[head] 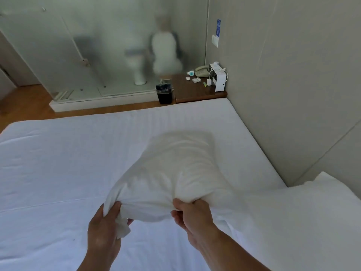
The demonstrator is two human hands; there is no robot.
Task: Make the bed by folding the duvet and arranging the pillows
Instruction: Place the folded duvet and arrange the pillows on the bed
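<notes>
The big white bed with its flat sheet (58,173) fills most of the view; a puffy heap of white bedding (312,212) lies on its right side by the wall, and I cannot tell if it is the duvet or another pillow. The soft white pillow (175,169) is held up over the middle of the bed, and it looks blurry. The left hand (105,227) grips its near left corner; the right hand (191,214) is closed tight on a bunch of cloth at its near right corner. To do this step well, I think both hands should hold the corners firmly, shake the stuffing even, then lay the pillow flat and straight beside the wall.
</notes>
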